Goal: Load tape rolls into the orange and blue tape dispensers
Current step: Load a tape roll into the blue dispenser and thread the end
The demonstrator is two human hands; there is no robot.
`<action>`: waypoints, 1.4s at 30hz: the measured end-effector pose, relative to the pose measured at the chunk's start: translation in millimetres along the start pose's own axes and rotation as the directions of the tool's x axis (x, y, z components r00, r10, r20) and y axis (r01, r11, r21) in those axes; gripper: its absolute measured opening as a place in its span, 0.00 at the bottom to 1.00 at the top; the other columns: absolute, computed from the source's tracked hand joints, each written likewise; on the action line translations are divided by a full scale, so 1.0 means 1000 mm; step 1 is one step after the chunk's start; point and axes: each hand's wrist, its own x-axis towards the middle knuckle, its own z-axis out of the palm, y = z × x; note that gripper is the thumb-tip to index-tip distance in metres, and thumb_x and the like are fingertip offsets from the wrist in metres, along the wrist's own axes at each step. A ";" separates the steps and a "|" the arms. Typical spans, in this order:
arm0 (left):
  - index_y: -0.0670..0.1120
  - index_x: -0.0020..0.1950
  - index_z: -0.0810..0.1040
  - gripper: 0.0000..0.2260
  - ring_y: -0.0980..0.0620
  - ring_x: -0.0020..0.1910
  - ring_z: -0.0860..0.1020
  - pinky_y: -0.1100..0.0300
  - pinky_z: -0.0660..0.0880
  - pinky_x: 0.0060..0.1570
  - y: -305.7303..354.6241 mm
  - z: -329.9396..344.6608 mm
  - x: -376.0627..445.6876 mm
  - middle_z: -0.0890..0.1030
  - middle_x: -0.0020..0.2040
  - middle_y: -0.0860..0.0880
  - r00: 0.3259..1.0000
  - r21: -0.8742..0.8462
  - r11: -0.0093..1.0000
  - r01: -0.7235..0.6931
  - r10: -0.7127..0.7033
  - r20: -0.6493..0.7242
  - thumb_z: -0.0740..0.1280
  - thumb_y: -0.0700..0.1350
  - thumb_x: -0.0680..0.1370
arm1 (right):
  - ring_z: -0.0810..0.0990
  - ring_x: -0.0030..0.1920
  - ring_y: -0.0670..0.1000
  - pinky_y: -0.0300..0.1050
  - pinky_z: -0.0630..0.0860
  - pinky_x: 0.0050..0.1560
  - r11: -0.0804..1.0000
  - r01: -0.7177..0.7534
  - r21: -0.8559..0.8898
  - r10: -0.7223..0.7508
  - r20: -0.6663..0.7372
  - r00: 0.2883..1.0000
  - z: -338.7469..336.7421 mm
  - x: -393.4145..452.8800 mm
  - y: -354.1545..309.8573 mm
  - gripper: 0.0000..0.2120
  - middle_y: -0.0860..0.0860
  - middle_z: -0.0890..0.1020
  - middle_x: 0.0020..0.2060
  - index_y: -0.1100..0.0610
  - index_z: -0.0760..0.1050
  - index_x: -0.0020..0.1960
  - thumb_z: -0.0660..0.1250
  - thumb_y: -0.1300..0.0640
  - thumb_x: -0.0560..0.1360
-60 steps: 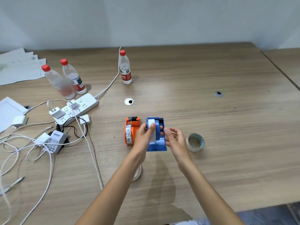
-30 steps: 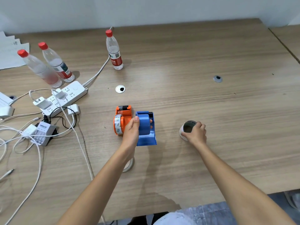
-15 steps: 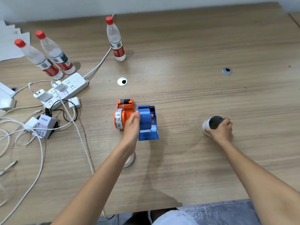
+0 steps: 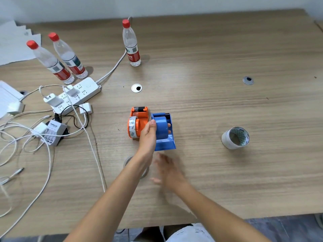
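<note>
Left hand [image 4: 148,135] was clasped around the blue dispenser [image 4: 163,131], beside the orange dispenser [image 4: 137,124], mid-worktop [image 4: 209,110]. Right hand [image 4: 167,172], blurred, spread and empty, was noted near the dispenser. Blue loading judged in hand; a roll is needed next. The tape roll [image 4: 235,137] gripped half a second earlier was left lying well right.

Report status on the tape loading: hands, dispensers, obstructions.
Left hand gripping blue dispenser. Right hand empty, blurred. Orange dispenser holds tape. Tape roll loose, right.
</note>
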 end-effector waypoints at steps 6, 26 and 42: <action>0.48 0.50 0.79 0.16 0.47 0.46 0.84 0.50 0.79 0.53 -0.008 0.003 -0.002 0.85 0.49 0.46 1.000 -0.005 1.000 -0.008 0.008 0.019 0.53 0.51 0.85 | 0.49 0.78 0.60 0.56 0.45 0.77 0.994 0.094 -0.059 -0.076 0.253 0.964 0.024 0.015 -0.047 0.40 0.60 0.55 0.78 0.51 0.58 0.76 0.70 0.41 0.70; 0.45 0.53 0.78 0.16 0.50 0.41 0.83 0.55 0.80 0.46 -0.027 0.012 -0.015 0.85 0.47 0.47 1.000 -0.058 0.998 -0.008 0.009 0.019 0.52 0.50 0.85 | 0.73 0.68 0.56 0.52 0.76 0.62 0.968 -0.247 0.046 0.249 -0.021 0.968 -0.007 -0.093 0.113 0.23 0.55 0.66 0.74 0.58 0.79 0.55 0.77 0.46 0.66; 0.44 0.54 0.78 0.17 0.50 0.42 0.83 0.53 0.79 0.48 -0.008 0.030 -0.032 0.85 0.46 0.49 0.998 -0.062 0.998 -0.028 0.031 0.049 0.52 0.51 0.85 | 0.81 0.48 0.51 0.46 0.73 0.58 -0.072 -0.203 0.976 0.503 0.212 0.838 -0.171 -0.030 0.068 0.12 0.52 0.83 0.45 0.56 0.81 0.48 0.70 0.47 0.73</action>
